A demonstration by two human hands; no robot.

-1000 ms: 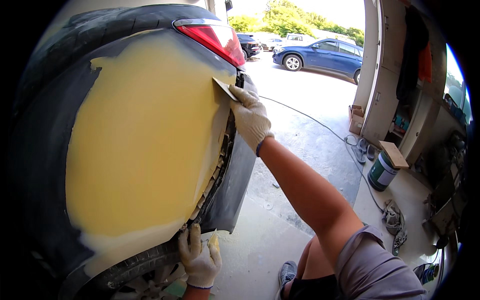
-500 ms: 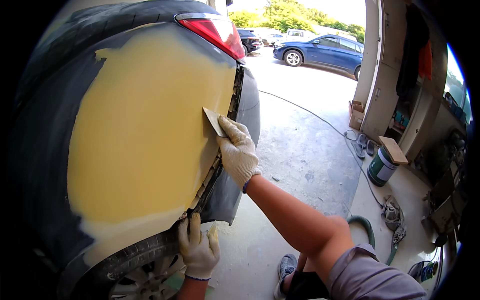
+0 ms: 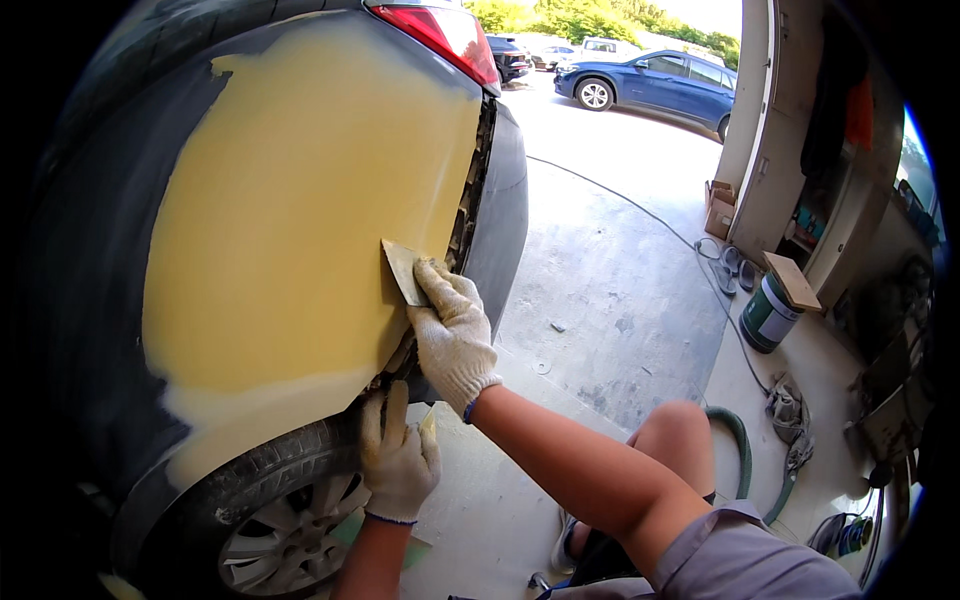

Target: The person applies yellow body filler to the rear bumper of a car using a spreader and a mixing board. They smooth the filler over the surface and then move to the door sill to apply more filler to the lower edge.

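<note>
Here my right hand (image 3: 452,330) grips a spreader (image 3: 402,270) against the yellow filler (image 3: 290,200); my left hand (image 3: 398,455), near the tyre (image 3: 270,490), seems closed on something small

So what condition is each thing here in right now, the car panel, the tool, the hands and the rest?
Car panel: coated in yellow filler, dark at its edges.
Spreader: pressed flat on the filler.
Right hand: gloved, gripping the spreader.
Left hand: gloved, resting by the wheel arch.
Tail light: red, unlit.
Tyre: fitted, on the floor.
Green bucket: upright, board across its top.
</note>
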